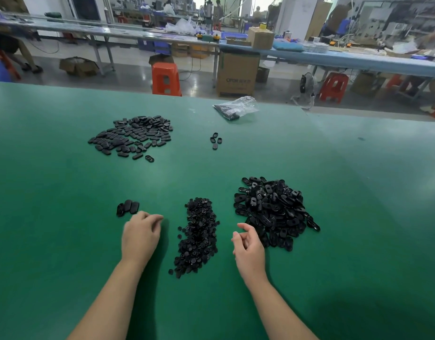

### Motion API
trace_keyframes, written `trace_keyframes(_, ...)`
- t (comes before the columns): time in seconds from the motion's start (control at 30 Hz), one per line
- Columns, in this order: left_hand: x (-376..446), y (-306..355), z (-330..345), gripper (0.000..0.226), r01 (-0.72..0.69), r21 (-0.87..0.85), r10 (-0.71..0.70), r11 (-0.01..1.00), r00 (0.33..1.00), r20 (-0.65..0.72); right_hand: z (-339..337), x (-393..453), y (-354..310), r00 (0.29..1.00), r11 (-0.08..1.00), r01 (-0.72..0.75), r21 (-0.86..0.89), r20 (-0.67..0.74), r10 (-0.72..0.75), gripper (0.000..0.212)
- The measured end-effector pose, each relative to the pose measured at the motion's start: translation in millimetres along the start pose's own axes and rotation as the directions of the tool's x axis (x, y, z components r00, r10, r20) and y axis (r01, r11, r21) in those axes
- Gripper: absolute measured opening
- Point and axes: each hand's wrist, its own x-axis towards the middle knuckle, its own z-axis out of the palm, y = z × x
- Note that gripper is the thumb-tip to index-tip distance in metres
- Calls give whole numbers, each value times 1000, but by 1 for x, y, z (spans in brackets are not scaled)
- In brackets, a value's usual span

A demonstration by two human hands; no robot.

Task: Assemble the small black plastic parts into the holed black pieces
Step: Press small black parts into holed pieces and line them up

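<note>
A big green table holds many black plastic bits. Far back on the left lies a wide flat heap of long rounded pieces. Nearer, three of the same pieces sit close together, just past the left hand. The left hand rests palm down on the table with its fingers loosely bent, and it holds nothing. In the middle, between the two hands, is a long pile of small black plastic parts. Farther back, four loose pieces lie in a little group. The right hand hovers with its fingers softly curled and nothing in it, right beside a big pile of holed black pieces. Near the far edge of the table sits a clear plastic bag, the only container here, with some dark bits inside, too small to tell apart.
</note>
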Motion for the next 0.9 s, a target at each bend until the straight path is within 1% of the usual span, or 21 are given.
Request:
trace_keyframes(0.07, -4, 14, 7, 16, 13, -68, -8, 998, 997, 83, -1, -1, -1, 1000, 1000, 0, -5, 2, 0, 15)
trace_keyframes(0.13, -7, 21, 15, 13, 30, -100, -19, 995, 993, 115, -1, -2, -3, 1000, 1000, 4, -15, 6, -3, 15)
trace_keyframes(0.27, -8, 22, 21, 16, 49, -64, -42, 997, 993, 108, 1, -3, -4, 999, 997, 24, -69, 23, -22, 15)
trace_keyframes(0.43, -9, 19, 24, 17, 17, -54, -11, 998, 995, 99, 3, -8, -7, 996, 978, 67, -195, 65, -56, 15)
trace_keyframes(0.6, -10, 17, 24, 7, 21, -101, -13, 995, 997, 81, -2, -11, -14, 985, 940, 139, -311, 142, -98, 17)
trace_keyframes(0.67, -10, 16, 25, 5, 37, -147, -28, 988, 997, 66, -12, -10, -18, 981, 915, 173, -364, 149, -126, 17)
trace_keyframes(0.73, -9, 15, 25, 6, 59, -209, -52, 976, 998, 42, -27, -4, -20, 982, 857, 187, -480, 92, -163, 18)
trace_keyframes(0.8, -10, 15, 24, 7, 86, -288, -84, 954, 996, 17, -45, 5, -24, 982, 796, 141, -589, -16, -186, 20)
trace_keyframes(0.87, -12, 16, 23, 10, 130, -361, -142, 923, 990, -5, -61, 15, -27, 984, 754, 58, -655, -88, -152, 29)
trace_keyframes(0.9, -13, 16, 22, 10, 150, -378, -167, 914, 986, -12, -66, 19, -27, 989, 730, 21, -683, -91, -113, 37)
